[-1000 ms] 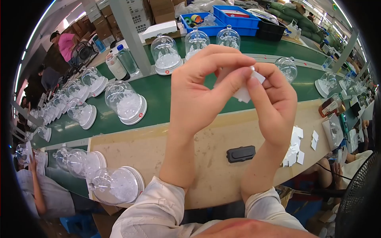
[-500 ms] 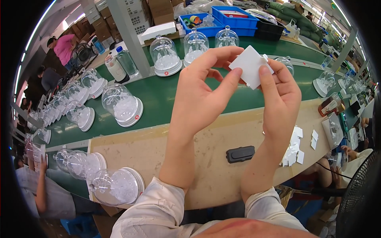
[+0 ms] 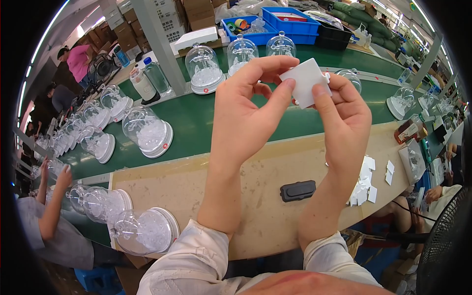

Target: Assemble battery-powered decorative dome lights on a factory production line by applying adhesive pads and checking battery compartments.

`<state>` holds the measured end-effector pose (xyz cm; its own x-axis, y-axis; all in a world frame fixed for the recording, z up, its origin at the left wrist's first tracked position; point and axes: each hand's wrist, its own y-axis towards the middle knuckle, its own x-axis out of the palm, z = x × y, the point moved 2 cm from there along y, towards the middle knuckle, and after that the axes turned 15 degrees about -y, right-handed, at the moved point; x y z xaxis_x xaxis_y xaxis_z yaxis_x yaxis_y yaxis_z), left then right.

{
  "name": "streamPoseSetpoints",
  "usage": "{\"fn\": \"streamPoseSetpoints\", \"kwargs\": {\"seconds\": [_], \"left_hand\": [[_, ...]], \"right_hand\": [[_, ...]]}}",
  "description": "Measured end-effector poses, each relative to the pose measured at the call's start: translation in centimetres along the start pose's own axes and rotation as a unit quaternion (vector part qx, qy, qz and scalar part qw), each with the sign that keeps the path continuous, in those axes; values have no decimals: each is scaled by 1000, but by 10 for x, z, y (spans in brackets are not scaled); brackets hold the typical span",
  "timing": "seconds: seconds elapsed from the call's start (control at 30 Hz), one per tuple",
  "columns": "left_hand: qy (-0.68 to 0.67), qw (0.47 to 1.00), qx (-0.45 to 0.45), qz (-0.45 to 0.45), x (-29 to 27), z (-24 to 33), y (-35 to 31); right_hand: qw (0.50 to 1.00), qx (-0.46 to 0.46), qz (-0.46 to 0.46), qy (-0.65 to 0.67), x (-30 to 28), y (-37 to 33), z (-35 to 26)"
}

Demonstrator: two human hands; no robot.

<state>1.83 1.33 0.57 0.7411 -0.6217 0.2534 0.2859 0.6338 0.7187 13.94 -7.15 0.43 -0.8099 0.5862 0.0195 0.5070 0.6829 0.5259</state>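
A small white square plastic plate (image 3: 304, 87), with little tabs on its edges, is raised above the green belt between my two hands. My left hand (image 3: 246, 110) pinches its left corner between thumb and fingers. On the right side, my right hand (image 3: 346, 115) grips the same plate, its thumb pressed on the face and the fingers curled behind. Below my hands, a black oblong case (image 3: 298, 191) lies on the tan work board. Beside my right forearm sits a loose pile of flat white pieces (image 3: 363, 187).
Clear domes on white bases, such as this dome (image 3: 147, 132), stand along the green belt (image 3: 196, 123). Several domes (image 3: 145, 231) lie tipped at the board's left end. Blue bins (image 3: 290, 29) stand behind. A co-worker's arm (image 3: 51, 211) is at left; a black fan (image 3: 445, 236) is at right.
The plate has turned slightly and shifted a little left and down in my hands. Domes on the belt have moved slightly left. The co-worker at left has raised their hands.
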Motion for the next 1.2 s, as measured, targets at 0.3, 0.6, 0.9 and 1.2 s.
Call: {"fn": "streamPoseSetpoints", "kwargs": {"seconds": [0.3, 0.6, 0.9, 1.2], "left_hand": [[46, 995, 46, -80, -8, 7, 3], [62, 993, -96, -12, -5, -37, 6], [236, 961, -83, -117, 94, -228, 32], [211, 951, -211, -86, 99, -323, 40]], "right_hand": [[999, -39, -5, 28, -5, -2, 0], [958, -196, 92, 188, -57, 3, -10], [942, -126, 153, 270, -114, 9, 6], [959, -56, 147, 234, -116, 9, 10]]}}
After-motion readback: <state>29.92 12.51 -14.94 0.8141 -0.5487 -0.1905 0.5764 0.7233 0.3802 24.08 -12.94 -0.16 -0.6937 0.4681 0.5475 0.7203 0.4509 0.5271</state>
